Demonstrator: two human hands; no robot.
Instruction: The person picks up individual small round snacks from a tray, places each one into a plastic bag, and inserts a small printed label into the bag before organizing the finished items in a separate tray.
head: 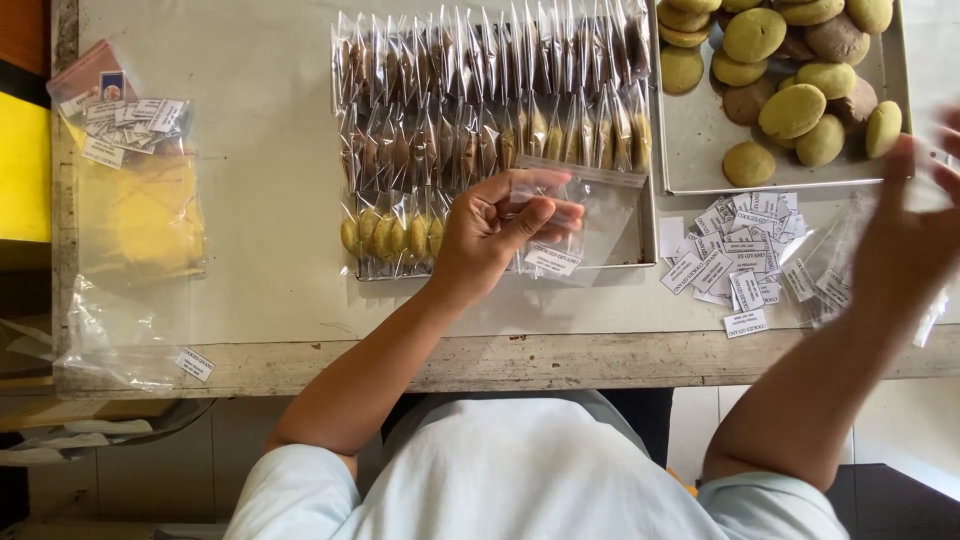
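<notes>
Left hand [500, 232] pinches a small clear plastic pouch [575, 225] holding a white paper label, mouth towards twelve o'clock, while the blurred right hand [915, 235], fingers spread and seemingly empty, hovers at three o'clock, near the loose paper labels [735, 262].

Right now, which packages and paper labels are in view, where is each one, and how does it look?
Clear bag: in the left hand, empty but for a white slip.
Bagged cookies: rows in the middle tray, clear wrappers, brown and yellow-green.
Paper labels: loose white pile below the cookie tray.
Stack of clear bags: table's left edge, slips on top.
</notes>
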